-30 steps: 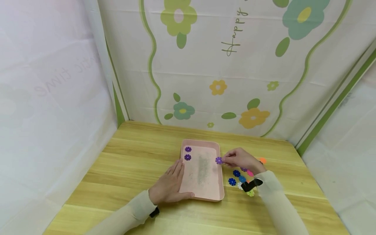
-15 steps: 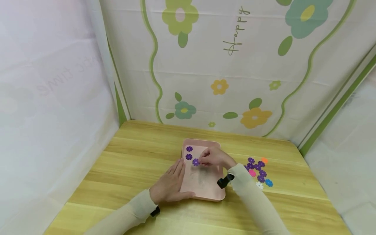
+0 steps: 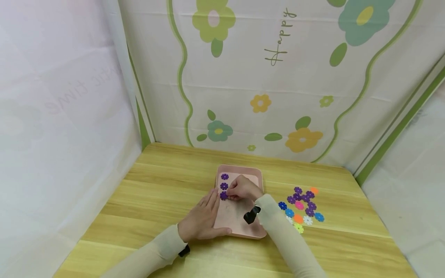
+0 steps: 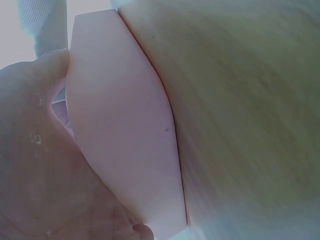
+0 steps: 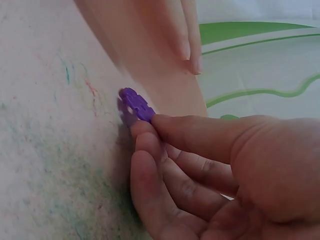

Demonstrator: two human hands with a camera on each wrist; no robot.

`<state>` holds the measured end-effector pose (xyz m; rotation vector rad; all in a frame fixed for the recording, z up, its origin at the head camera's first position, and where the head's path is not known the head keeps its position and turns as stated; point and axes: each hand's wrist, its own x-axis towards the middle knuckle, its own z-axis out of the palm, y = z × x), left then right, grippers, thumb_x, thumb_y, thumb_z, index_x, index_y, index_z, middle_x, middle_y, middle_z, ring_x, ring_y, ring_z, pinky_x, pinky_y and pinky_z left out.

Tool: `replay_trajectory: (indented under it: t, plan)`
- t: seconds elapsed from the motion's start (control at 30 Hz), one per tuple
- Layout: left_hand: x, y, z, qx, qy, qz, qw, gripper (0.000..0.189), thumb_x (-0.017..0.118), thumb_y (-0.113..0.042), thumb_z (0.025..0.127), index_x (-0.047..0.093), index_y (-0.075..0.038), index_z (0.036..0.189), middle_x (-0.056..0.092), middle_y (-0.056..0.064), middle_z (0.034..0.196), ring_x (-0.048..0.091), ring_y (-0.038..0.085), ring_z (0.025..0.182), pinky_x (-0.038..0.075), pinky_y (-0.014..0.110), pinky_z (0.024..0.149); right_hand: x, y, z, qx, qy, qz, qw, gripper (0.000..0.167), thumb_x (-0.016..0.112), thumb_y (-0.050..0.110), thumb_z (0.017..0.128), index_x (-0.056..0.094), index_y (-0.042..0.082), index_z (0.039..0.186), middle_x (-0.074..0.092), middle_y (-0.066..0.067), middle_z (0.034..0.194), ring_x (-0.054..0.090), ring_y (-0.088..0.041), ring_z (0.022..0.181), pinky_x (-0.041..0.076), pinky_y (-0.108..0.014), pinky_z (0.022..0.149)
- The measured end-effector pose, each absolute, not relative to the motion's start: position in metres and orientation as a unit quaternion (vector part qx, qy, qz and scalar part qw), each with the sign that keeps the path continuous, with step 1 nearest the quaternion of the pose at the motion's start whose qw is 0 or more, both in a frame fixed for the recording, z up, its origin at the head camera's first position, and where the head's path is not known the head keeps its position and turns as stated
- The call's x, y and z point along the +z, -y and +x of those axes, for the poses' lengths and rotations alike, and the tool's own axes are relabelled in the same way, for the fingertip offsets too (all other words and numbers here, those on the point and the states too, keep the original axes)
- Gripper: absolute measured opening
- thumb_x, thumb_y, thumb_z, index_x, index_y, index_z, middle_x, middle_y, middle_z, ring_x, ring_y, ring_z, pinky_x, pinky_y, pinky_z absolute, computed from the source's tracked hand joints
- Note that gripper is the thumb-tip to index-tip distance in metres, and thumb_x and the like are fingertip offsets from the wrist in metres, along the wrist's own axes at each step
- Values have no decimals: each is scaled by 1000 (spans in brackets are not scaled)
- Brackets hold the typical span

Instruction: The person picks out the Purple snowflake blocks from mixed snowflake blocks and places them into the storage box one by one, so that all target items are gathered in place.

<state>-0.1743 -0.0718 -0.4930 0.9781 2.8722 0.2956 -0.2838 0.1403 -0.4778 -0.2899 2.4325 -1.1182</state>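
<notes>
Since 0.5 s ago, the purple disc [image 3: 223, 196] has been carried from inside the tray [image 3: 240, 168] over to its left edge, below the 2 placed discs [image 3: 224, 181]. A column of 3 along that edge now seems nearly made; the 3rd piece is not yet let go. It is pinched between thumb and fingertip of the right hand [image 3: 243, 188], other fingers curled. The left hand [image 3: 199, 218] is laid with straight fingers on the tray's left edge, thumb stretched at the near left corner; nothing is grasped. The loose discs [image 3: 305, 198] are left lying on the bench [image 3: 167, 185], off the tray's right edge.

Hidden: the purple disc is partly covered by fingertips; it is seen tilted in the right wrist view, floor contact cannot be told. Part of the tray's right edge is blocked by the right sleeve [image 3: 278, 231]. Only the tray's outer wall is clearly shown in the left wrist view.
</notes>
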Motion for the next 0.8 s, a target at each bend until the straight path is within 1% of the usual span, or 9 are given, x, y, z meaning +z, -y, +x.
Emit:
replay_trajectory:
  t: [0.13, 0.23, 0.37, 0.47, 0.53, 0.6, 0.67, 0.8]
  plan:
    - [-493, 71, -174, 91, -941, 322, 44, 118, 42, -84, 96, 21, 11, 163, 12, 31, 174, 15, 42, 164, 31, 50, 131, -481, -140, -284, -403, -884, -93, 217, 17, 76, 13, 97, 83, 3, 85, 78, -8, 74, 67, -12, 62, 63, -27, 65]
    - [-493, 71, -175, 88, -942, 321, 44, 118, 42, -84, 96, 20, 11, 163, 11, 31, 174, 15, 42, 164, 31, 50, 131, -482, -140, -284, -398, -887, -90, 216, 20, 77, 17, 97, 84, 5, 83, 78, -10, 74, 65, -12, 59, 61, -25, 63]
    - [-493, 70, -175, 84, -943, 320, 47, 118, 41, -84, 96, 20, 10, 164, 11, 30, 174, 14, 41, 164, 30, 50, 131, -480, -142, -282, -386, -895, -98, 203, 21, 79, 22, 97, 84, 7, 83, 78, -10, 75, 65, -14, 61, 61, -26, 63]
    - [-493, 70, -175, 85, -943, 319, 51, 118, 41, -84, 96, 20, 10, 164, 11, 29, 175, 14, 41, 164, 30, 50, 131, -477, -148, -278, -376, -904, -101, 178, 17, 80, 23, 96, 84, 10, 86, 79, -8, 79, 70, -17, 68, 61, -28, 67]
    - [-493, 69, -175, 87, -943, 318, 53, 117, 42, -84, 96, 21, 9, 164, 11, 29, 175, 15, 41, 164, 30, 50, 132, -475, -153, -275, -370, -909, -106, 158, 12, 81, 23, 95, 84, 13, 90, 79, -4, 83, 72, -17, 74, 61, -29, 69]
    - [-492, 69, -175, 88, -943, 316, 57, 117, 43, -83, 96, 20, 9, 164, 11, 29, 175, 14, 41, 165, 29, 50, 132, -471, -160, -272, -370, -911, -117, 137, 8, 82, 21, 94, 83, 13, 95, 79, -2, 88, 72, -17, 79, 62, -29, 72]
    - [-492, 69, -175, 88, -944, 313, 59, 118, 43, -84, 96, 20, 9, 164, 10, 29, 175, 14, 41, 165, 29, 50, 132, -466, -168, -270, -366, -913, -138, 115, 10, 82, 19, 94, 83, 11, 100, 79, -1, 93, 71, -15, 83, 62, -30, 76]
    - [-492, 69, -174, 90, -945, 309, 61, 119, 42, -85, 95, 19, 9, 165, 9, 28, 176, 13, 41, 165, 28, 51, 132, -457, -189, -267, -351, -916, -181, 67, 19, 81, 14, 94, 80, 2, 110, 79, -6, 101, 72, -15, 89, 64, -35, 83]
